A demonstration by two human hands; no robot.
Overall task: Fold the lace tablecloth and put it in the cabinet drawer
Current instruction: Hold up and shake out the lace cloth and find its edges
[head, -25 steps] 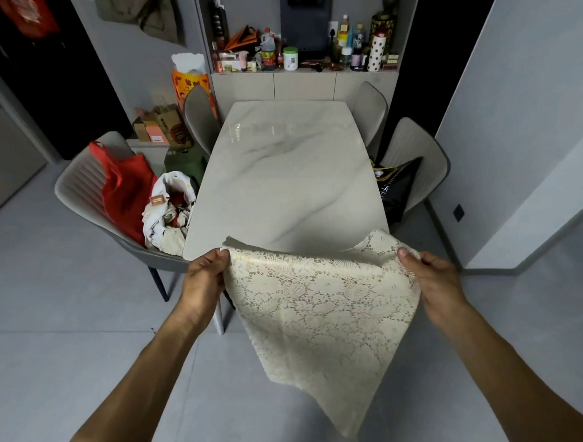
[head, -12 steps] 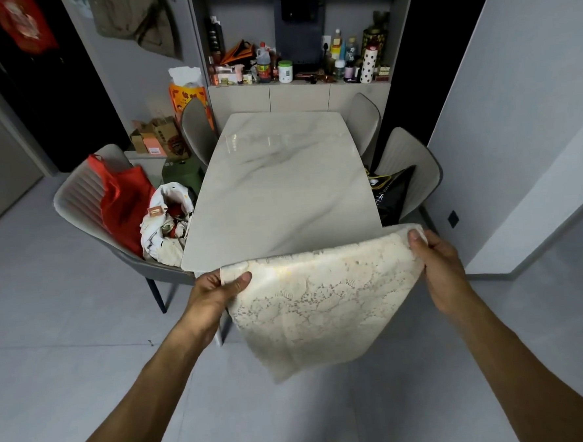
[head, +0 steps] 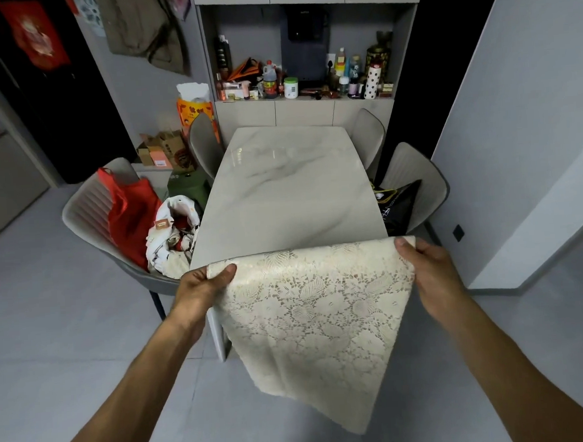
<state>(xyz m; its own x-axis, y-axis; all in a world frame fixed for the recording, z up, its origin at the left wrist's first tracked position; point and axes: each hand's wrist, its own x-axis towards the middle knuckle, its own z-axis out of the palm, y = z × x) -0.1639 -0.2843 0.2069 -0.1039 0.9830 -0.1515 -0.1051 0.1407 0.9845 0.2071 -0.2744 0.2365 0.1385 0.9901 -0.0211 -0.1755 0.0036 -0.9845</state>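
The cream lace tablecloth (head: 316,318), folded to a narrower panel, hangs in the air just in front of the near end of the marble table (head: 288,193). My left hand (head: 199,291) pinches its upper left corner with the thumb on top. My right hand (head: 429,267) grips the upper right corner. The cloth's top edge is stretched level between my hands and its lower end droops to a point toward the floor. The grey cabinet (head: 305,112) with closed lower fronts stands beyond the table's far end.
Grey chairs flank the table: the left one (head: 88,212) holds a red bag (head: 129,213) and a white bag, the right one (head: 417,179) a black bag (head: 397,207). Bottles and jars crowd the cabinet shelf (head: 309,83). Boxes sit at back left.
My hands have lifted and spread the cloth's top edge level, and the hanging part has swung and dropped lower again after bunching up half a second ago.
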